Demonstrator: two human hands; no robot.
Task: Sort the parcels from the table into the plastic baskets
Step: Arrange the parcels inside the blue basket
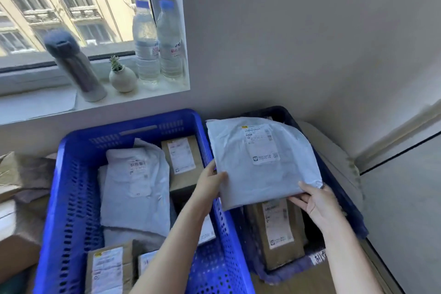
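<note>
The grip is two-handed and closed on one thing: the left hand point(211, 181) pinches the near left edge of a pale grey mailer parcel point(260, 162), thumb on top and fingers underneath, while the right hand point(315, 203) curls round its near right corner from below. The parcel hangs label-up and tilted between the hands, directly over the dark blue basket point(286, 112); whether its far edge touches the rim, I cannot tell. Beneath the grip, on that basket's floor, lies a brown box point(276, 234). Just left of the grip stands the bright blue basket point(71, 174), holding several white mailers point(136, 188) and brown boxes point(181, 162). Farther left, outside both baskets, sits a heap of brown packages point(16, 172). Sorting looks well along, with both baskets already stocked. What remains, by my reading, is to lower this parcel into the dark basket and then deal with the heap to the left.
</note>
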